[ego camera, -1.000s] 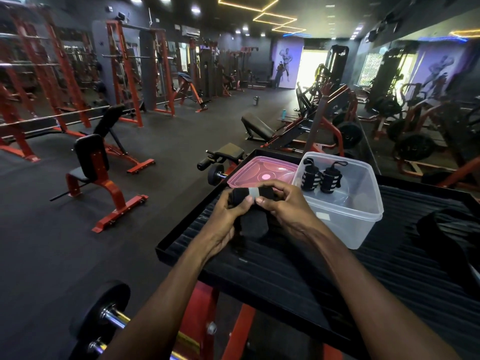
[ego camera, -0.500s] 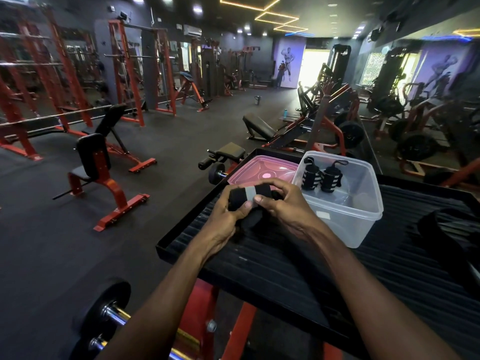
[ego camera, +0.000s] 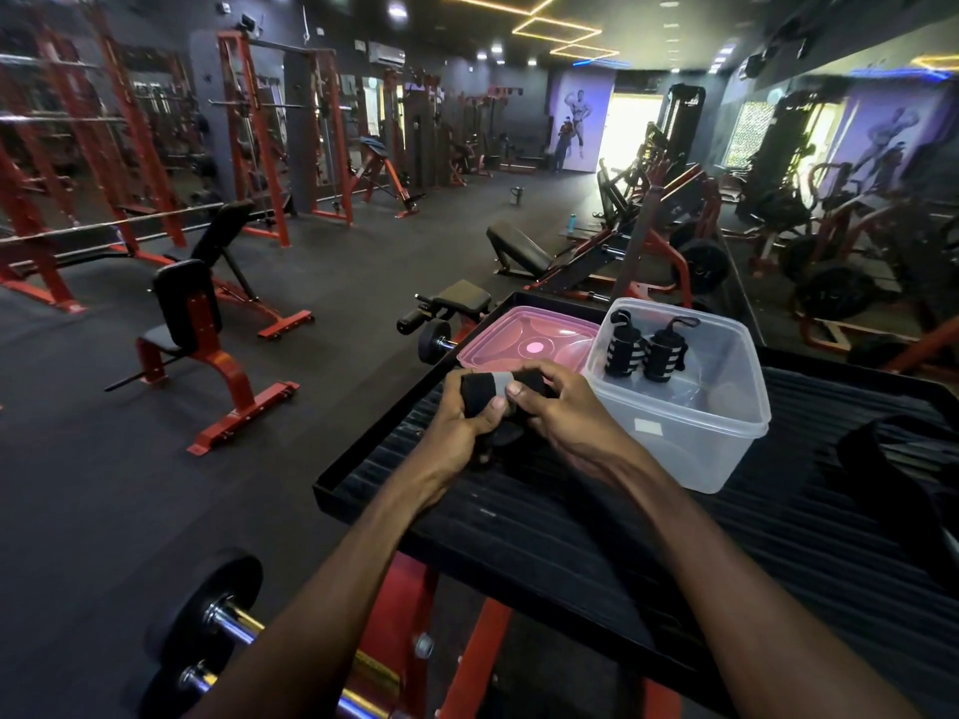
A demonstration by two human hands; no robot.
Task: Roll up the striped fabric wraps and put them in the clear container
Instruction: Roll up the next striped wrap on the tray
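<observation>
A black wrap with a grey stripe is held between both hands above the black ribbed platform. My left hand grips its left side, thumb on the roll. My right hand pinches the right side, fingers curled over the top. A loose tail of the wrap hangs below, partly hidden by the hands. The clear container stands just right of my right hand. Two rolled black-and-white striped wraps stand upright inside it, at its far left.
A pink lid lies behind the hands, left of the container. A dark strap lies on the platform at right. Red benches, racks and a barbell plate fill the gym floor to the left.
The roll has grown tighter and risen slightly in the hands. Less of the loose tail hangs below than one second ago.
</observation>
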